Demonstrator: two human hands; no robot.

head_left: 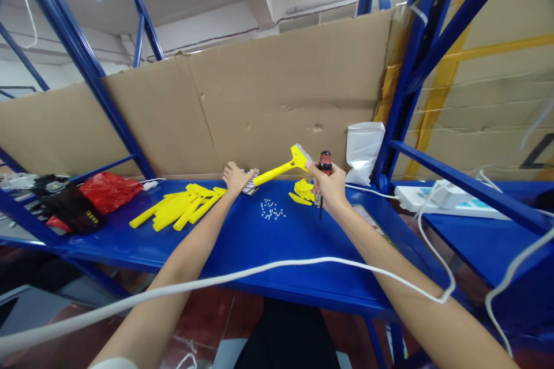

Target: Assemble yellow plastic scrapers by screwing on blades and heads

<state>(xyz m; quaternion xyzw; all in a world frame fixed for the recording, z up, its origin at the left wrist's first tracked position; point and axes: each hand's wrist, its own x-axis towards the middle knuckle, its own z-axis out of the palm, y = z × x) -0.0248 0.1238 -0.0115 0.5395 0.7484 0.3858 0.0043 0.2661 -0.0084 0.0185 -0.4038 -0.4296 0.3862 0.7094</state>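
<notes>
Head view: a yellow scraper [277, 172] and a screwdriver [325, 161] are grasped by the right hand [332, 185] near the blue table's [259, 253] rear edge. Small pieces [250, 187] there are touched by the left hand [236, 177]; whether they are grasped cannot be told.

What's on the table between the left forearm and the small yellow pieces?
In the head view, a scatter of small shiny parts lies there on the blue table.
</notes>
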